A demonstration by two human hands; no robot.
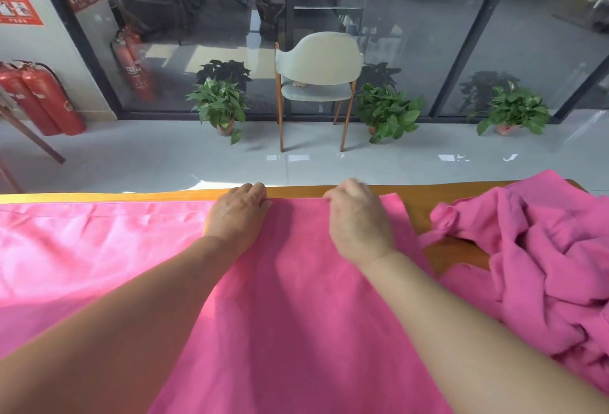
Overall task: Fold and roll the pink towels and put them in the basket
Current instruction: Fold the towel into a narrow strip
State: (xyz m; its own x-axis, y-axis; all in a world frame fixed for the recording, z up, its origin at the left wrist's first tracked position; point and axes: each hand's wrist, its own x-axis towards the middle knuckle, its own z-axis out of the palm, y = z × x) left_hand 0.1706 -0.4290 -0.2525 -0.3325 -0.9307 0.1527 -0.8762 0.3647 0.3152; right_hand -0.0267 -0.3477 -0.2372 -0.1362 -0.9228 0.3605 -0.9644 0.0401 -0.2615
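pink towel [290, 298] lies spread flat on the wooden surface [454, 248]. left hand [239, 212] and right hand [357, 219] both rest at its far edge, fingers curled and pinching the hem. a heap of crumpled pink towels [540, 265] sits to the right, just beside it. basket not in sight.

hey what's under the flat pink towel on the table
The wooden table shows bare past the flat towel's far edge, where both hands grip it. Anything else beneath is covered.
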